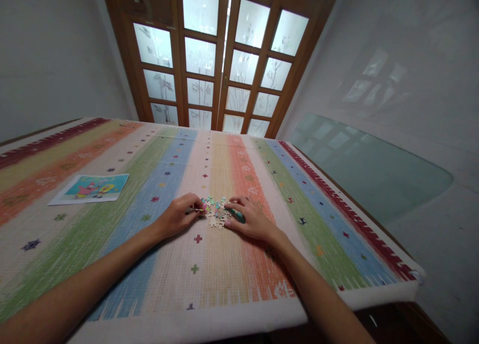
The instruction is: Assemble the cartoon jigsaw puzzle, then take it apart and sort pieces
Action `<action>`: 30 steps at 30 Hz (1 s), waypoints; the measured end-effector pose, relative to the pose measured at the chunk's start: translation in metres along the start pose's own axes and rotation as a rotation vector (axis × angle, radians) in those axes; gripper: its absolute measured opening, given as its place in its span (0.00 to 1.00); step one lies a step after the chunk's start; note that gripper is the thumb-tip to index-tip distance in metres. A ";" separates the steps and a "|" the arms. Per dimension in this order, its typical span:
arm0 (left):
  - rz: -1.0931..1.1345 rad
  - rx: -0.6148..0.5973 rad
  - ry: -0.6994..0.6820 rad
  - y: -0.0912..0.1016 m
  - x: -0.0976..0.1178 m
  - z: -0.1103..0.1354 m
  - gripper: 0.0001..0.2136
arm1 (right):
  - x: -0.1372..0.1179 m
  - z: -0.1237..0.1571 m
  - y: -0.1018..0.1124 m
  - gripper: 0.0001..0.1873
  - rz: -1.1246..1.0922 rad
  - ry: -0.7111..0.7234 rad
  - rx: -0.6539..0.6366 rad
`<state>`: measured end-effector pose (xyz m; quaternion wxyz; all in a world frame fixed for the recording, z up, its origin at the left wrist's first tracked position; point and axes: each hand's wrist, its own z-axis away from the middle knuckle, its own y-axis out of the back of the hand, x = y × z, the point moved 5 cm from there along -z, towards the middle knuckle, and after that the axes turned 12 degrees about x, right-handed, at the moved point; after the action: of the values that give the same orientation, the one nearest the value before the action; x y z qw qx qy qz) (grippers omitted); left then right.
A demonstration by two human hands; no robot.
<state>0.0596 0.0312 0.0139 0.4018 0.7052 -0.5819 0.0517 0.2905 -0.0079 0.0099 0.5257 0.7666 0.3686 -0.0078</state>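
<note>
A small heap of loose jigsaw pieces point(216, 213) lies on the striped cloth in the middle of the table. My left hand point(178, 215) rests at the heap's left side, fingers curled and pinched on a piece or two at its edge. On the right side of the heap my right hand point(251, 217) lies palm down, fingers bent and touching the pieces, with something teal partly under the fingers.
A colourful striped tablecloth point(149, 174) covers the table. A cartoon picture card point(92, 188) lies flat at the left. Wooden doors with frosted glass panes point(220, 59) stand beyond the far edge. A glass tabletop point(366, 169) is at the right.
</note>
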 end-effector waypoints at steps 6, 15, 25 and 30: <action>-0.023 -0.021 -0.119 -0.003 -0.001 0.001 0.10 | -0.008 -0.005 -0.011 0.15 -0.032 0.024 0.077; -0.151 -0.083 -0.138 -0.010 -0.004 0.004 0.17 | -0.034 -0.019 -0.020 0.20 0.071 0.025 0.107; -0.112 -0.194 -0.075 0.010 -0.013 0.003 0.19 | -0.030 -0.041 -0.030 0.06 0.027 0.036 -0.011; -0.080 -0.149 -0.072 0.014 -0.019 0.000 0.12 | -0.024 -0.031 -0.025 0.04 -0.083 -0.043 0.105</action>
<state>0.0419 0.0459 0.0104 0.4337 0.6974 -0.5695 -0.0332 0.2471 0.0082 0.0127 0.4919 0.7767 0.3878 -0.0656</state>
